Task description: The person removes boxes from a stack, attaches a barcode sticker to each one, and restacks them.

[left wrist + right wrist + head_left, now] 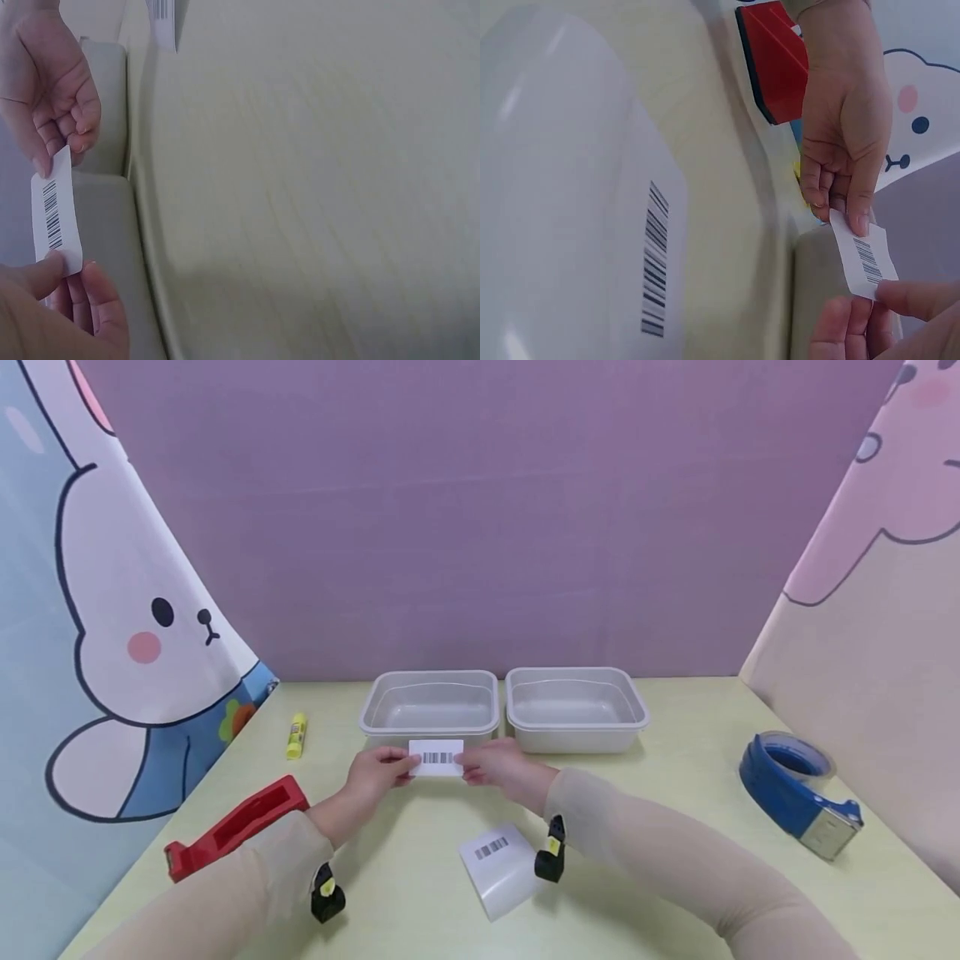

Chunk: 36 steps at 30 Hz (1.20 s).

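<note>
A small white barcode label (437, 758) is stretched between both hands, just in front of the left grey tub (430, 732). My left hand (377, 775) pinches its left end between thumb and fingers. At the other end, my right hand (504, 768) pinches it the same way. Both wrist views show the thumbs on the printed face, in the left wrist view with the label (56, 214) close to a tub wall. A curled sheet with another barcode (501, 870) lies on the table below the hands.
A second grey tub (576, 739) stands right of the first. A yellow glue stick (296, 736) lies at the left, with a red stapler-like tool (238, 827) partly behind the left sleeve. A blue tape dispenser (798, 793) sits at the right.
</note>
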Motion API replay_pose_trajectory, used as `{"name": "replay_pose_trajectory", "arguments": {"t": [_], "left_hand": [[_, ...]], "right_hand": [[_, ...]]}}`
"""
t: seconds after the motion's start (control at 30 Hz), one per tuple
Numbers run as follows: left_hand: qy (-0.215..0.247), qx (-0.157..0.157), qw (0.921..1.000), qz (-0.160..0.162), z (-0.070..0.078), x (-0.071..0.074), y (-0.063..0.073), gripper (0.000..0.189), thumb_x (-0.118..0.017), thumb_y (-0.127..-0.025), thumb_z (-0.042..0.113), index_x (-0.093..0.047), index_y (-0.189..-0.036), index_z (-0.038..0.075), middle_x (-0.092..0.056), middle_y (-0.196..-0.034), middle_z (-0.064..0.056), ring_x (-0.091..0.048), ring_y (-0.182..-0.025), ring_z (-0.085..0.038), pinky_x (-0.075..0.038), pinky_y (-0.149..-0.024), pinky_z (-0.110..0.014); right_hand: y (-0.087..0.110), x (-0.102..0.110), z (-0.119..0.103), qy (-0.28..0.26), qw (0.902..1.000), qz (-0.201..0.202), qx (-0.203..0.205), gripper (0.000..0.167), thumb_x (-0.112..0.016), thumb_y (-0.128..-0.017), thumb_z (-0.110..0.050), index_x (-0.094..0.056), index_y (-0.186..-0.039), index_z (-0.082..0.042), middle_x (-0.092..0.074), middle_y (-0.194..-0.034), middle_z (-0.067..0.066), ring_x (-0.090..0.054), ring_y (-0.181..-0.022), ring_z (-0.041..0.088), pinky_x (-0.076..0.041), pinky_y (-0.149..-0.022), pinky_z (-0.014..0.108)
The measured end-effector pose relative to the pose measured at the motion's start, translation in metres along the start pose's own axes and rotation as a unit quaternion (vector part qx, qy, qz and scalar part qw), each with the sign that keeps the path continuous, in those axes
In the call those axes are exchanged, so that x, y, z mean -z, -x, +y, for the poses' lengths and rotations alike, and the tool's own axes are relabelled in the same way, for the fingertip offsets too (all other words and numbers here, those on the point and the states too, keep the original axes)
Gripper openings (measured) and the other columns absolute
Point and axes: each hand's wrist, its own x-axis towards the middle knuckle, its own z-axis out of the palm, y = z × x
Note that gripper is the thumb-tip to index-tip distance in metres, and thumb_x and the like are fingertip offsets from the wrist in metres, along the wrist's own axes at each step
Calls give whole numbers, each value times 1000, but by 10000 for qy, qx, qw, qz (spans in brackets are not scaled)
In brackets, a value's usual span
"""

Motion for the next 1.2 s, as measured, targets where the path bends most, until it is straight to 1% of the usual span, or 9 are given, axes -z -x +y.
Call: {"name": "replay_pose_trajectory", "arguments": {"t": [0.1,0.27,0.4,0.5,0.57,0.8,1.03,1.2], "left_hand": [[-43,98,9999,45,-2,2,-6,24,-69,-89,7,-64,-106,-10,-67,-91,-10,-61,-68,-8,-59,-69,-23],[-159,145,9997,153,-3,3,-13,25,-70,-87,6,-65,-105,-11,-68,-86,-9,-61,-65,-7,-59,-66,-23],[-342,253,9989,197,-2,4,-17,27,-71,-88,10,-67,-106,-9,-69,-85,-9,-61,-66,-8,-59,-67,-23],[-405,337,9984,226,-1,5,-19,27,-70,-89,13,-67,-107,-7,-70,-89,-11,-61,-68,-9,-59,-69,-23],[-357,339,9985,237,-1,5,-21,28,-69,-90,13,-67,-108,-8,-70,-90,-12,-61,-68,-10,-59,-71,-24],[-182,436,9982,362,-4,5,-27,28,-70,-89,15,-67,-107,-7,-69,-82,-4,-59,-65,-7,-57,-69,-22],[136,455,9978,470,-9,2,-30,30,-70,-89,15,-66,-106,-10,-67,-73,-1,-59,-61,-7,-55,-62,-19],[348,470,9970,510,-10,1,-31,32,-70,-89,15,-65,-107,-11,-64,-68,0,-58,-57,-6,-55,-57,-18]], "right_hand": [[-5,-6,2,-119,9997,210,-85,21,-71,-83,-1,-66,-101,8,-65,-74,7,-61,-65,14,-60,-71,27],[-12,-12,4,-317,9976,579,-219,23,-72,-81,-1,-65,-102,8,-64,-72,7,-60,-64,14,-60,-70,27],[-18,-15,5,-441,9957,754,-294,23,-73,-82,-3,-65,-101,7,-63,-74,7,-61,-64,14,-59,-68,26],[-21,-17,5,-479,9947,859,-308,22,-74,-82,-5,-65,-99,5,-64,-77,8,-60,-64,14,-58,-66,24],[-23,-18,5,-494,9939,934,-302,22,-74,-81,-6,-65,-98,5,-64,-77,9,-59,-63,14,-58,-64,24],[-30,-23,8,-853,9893,1162,-242,23,-74,-81,-3,-63,-98,7,-61,-68,6,-56,-55,12,-58,-60,25],[-32,-26,12,-1161,9840,1330,-257,27,-77,-79,-6,-61,-99,5,-62,-68,6,-57,-54,12,-59,-62,28],[-33,-28,14,-1408,9811,1309,-238,25,-77,-80,-8,-61,-96,4,-61,-67,7,-56,-52,12,-57,-58,26]]}}
